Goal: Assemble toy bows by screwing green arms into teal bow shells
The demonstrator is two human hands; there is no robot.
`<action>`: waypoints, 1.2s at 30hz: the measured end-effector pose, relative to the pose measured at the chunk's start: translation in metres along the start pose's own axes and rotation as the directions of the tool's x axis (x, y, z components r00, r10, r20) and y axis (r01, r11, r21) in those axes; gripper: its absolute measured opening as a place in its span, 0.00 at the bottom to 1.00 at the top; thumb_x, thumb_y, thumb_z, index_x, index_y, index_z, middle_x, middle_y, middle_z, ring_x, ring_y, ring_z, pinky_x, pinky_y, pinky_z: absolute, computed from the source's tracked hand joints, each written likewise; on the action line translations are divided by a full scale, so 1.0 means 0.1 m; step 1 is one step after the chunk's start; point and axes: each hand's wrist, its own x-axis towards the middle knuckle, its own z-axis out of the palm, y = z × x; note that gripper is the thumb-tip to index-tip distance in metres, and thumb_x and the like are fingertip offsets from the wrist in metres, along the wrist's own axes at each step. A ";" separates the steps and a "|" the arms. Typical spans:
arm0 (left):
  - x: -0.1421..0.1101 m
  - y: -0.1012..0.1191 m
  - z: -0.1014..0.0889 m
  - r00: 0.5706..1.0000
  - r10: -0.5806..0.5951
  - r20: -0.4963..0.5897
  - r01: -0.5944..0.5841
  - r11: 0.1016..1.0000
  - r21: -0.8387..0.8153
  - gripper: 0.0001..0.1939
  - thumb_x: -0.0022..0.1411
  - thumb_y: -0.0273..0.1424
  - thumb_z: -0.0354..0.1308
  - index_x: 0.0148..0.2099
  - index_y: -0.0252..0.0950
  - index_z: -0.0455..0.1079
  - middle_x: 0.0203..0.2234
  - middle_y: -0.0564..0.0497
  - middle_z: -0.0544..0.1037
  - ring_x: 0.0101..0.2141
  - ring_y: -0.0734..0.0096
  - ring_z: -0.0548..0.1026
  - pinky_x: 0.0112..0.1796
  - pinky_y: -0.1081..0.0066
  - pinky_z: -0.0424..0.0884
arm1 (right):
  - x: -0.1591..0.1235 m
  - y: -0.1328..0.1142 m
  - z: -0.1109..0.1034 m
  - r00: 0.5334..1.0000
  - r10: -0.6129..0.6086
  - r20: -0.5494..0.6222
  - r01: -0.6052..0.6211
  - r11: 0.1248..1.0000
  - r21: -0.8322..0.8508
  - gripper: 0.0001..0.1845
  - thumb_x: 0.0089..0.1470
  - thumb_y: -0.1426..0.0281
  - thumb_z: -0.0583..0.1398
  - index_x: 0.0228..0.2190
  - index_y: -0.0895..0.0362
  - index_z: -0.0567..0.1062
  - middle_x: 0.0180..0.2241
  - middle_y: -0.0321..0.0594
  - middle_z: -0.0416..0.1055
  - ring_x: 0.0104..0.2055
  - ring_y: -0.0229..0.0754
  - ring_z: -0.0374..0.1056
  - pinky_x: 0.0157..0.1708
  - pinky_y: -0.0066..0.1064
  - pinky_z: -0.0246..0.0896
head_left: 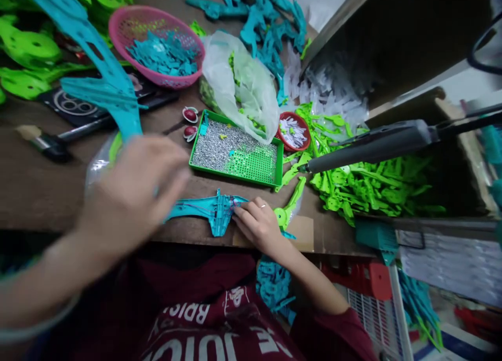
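Note:
My left hand point(135, 185), smeared by motion, is raised in front at the left. Its fingers close around the lower end of a long blue plastic shell half point(104, 68), which points up to the top left. On the table edge lies another blue plastic shell half point(196, 208), its ribbed inside facing up with thin wires along it. My right hand point(257, 222) pinches at its right end, where small reddish wires show between the fingertips. What exactly those fingertips hold is partly hidden. A curved green plastic piece point(292, 206) rests just right of this hand.
A green tray point(235, 179) of small screws stands ahead, with a pink basket point(117, 29) of blue bits, a plastic bag point(251, 89) and a red bowl point(283, 121) behind. An electric screwdriver point(368, 146) hangs at right above piled green parts point(361, 188). A brush point(43, 141) lies left.

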 end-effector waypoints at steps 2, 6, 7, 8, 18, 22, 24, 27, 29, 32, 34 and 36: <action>-0.40 0.14 0.35 0.929 0.290 0.230 -0.329 0.932 0.152 0.09 0.67 0.27 0.57 0.47 0.35 0.75 0.44 0.45 0.78 0.45 0.62 0.75 0.51 0.64 0.70 | 0.05 -0.01 0.06 0.999 0.046 -0.005 -0.046 0.999 0.013 0.10 0.65 0.74 0.55 0.44 0.58 0.75 0.35 0.46 0.74 0.37 0.46 0.61 0.37 0.39 0.61; -0.83 0.08 0.80 0.871 0.335 0.360 -0.441 0.856 0.271 0.12 0.69 0.24 0.52 0.50 0.31 0.75 0.46 0.40 0.79 0.47 0.55 0.76 0.48 0.58 0.72 | 0.11 -0.03 0.05 0.997 0.067 0.046 -0.068 0.997 0.031 0.12 0.66 0.72 0.54 0.46 0.61 0.76 0.37 0.49 0.73 0.39 0.48 0.60 0.39 0.41 0.62; -0.87 0.04 0.85 0.870 0.333 0.364 -0.445 0.849 0.285 0.13 0.69 0.24 0.51 0.51 0.30 0.74 0.47 0.40 0.79 0.47 0.54 0.75 0.48 0.57 0.72 | 0.11 -0.04 0.03 0.995 0.059 0.075 -0.061 0.998 0.034 0.14 0.66 0.71 0.54 0.48 0.63 0.75 0.39 0.51 0.73 0.40 0.49 0.60 0.40 0.42 0.63; -0.89 0.01 0.88 0.868 0.335 0.367 -0.451 0.841 0.300 0.14 0.69 0.23 0.51 0.52 0.30 0.74 0.47 0.40 0.79 0.48 0.54 0.75 0.48 0.57 0.72 | 0.10 -0.05 0.00 0.993 0.053 0.108 -0.057 0.998 0.036 0.16 0.65 0.71 0.54 0.51 0.63 0.73 0.42 0.52 0.72 0.42 0.50 0.60 0.42 0.43 0.64; -0.88 -0.02 0.93 0.811 0.356 0.464 -0.549 0.738 0.393 0.19 0.70 0.29 0.55 0.60 0.29 0.70 0.51 0.42 0.78 0.48 0.53 0.73 0.46 0.56 0.70 | 0.04 0.18 -0.08 0.993 0.114 -0.017 -0.099 0.917 0.386 0.13 0.64 0.78 0.53 0.47 0.55 0.72 0.41 0.44 0.72 0.44 0.44 0.67 0.46 0.41 0.67; -0.84 0.08 0.97 0.834 0.324 0.447 -0.521 0.729 0.444 0.20 0.70 0.33 0.56 0.60 0.27 0.70 0.47 0.41 0.79 0.46 0.52 0.73 0.45 0.57 0.71 | 0.03 0.23 -0.06 0.994 0.109 -0.024 -0.098 0.957 0.272 0.12 0.64 0.77 0.54 0.46 0.56 0.73 0.41 0.46 0.70 0.44 0.46 0.65 0.45 0.44 0.66; -0.82 0.10 0.99 0.836 0.320 0.445 -0.520 0.720 0.460 0.19 0.69 0.31 0.57 0.58 0.25 0.71 0.45 0.40 0.79 0.46 0.52 0.73 0.45 0.58 0.71 | 0.04 0.24 -0.06 0.997 0.061 0.051 -0.070 0.975 0.211 0.13 0.64 0.76 0.54 0.47 0.58 0.73 0.41 0.48 0.71 0.43 0.47 0.63 0.45 0.45 0.65; -0.81 0.07 1.01 0.842 0.331 0.427 -0.515 0.727 0.453 0.18 0.68 0.31 0.58 0.56 0.25 0.73 0.45 0.38 0.78 0.45 0.52 0.73 0.46 0.57 0.72 | 0.07 0.25 -0.06 0.992 0.073 0.106 -0.093 0.974 0.204 0.11 0.65 0.73 0.55 0.46 0.58 0.74 0.40 0.48 0.70 0.43 0.47 0.63 0.45 0.43 0.66; -0.81 0.04 1.01 0.844 0.345 0.410 -0.515 0.734 0.443 0.18 0.68 0.32 0.58 0.54 0.24 0.73 0.47 0.37 0.78 0.47 0.50 0.73 0.46 0.57 0.72 | 0.09 0.26 -0.08 0.984 0.155 0.085 -0.173 0.947 0.272 0.08 0.65 0.72 0.56 0.43 0.57 0.74 0.39 0.45 0.68 0.43 0.45 0.64 0.44 0.39 0.66; -0.80 0.00 1.01 0.837 0.385 0.388 -0.534 0.729 0.428 0.19 0.69 0.33 0.56 0.53 0.21 0.74 0.48 0.35 0.78 0.48 0.50 0.73 0.46 0.58 0.72 | 0.09 0.27 -0.10 0.969 0.232 0.088 -0.248 0.906 0.343 0.05 0.65 0.72 0.56 0.39 0.56 0.73 0.40 0.44 0.66 0.43 0.42 0.66 0.43 0.35 0.66; -0.80 -0.02 1.01 0.828 0.427 0.364 -0.554 0.724 0.411 0.18 0.70 0.33 0.56 0.52 0.21 0.74 0.47 0.36 0.78 0.47 0.52 0.74 0.45 0.59 0.72 | 0.09 0.26 -0.09 0.966 0.238 0.106 -0.260 0.900 0.349 0.05 0.66 0.71 0.55 0.38 0.57 0.72 0.40 0.44 0.65 0.43 0.42 0.65 0.43 0.34 0.65; -0.80 -0.04 1.00 0.811 0.454 0.369 -0.578 0.720 0.383 0.16 0.70 0.30 0.55 0.54 0.25 0.73 0.48 0.38 0.78 0.47 0.54 0.74 0.46 0.59 0.72 | 0.10 0.25 -0.08 0.956 0.272 0.109 -0.293 0.890 0.351 0.05 0.65 0.72 0.55 0.36 0.57 0.71 0.39 0.44 0.65 0.42 0.42 0.65 0.43 0.34 0.65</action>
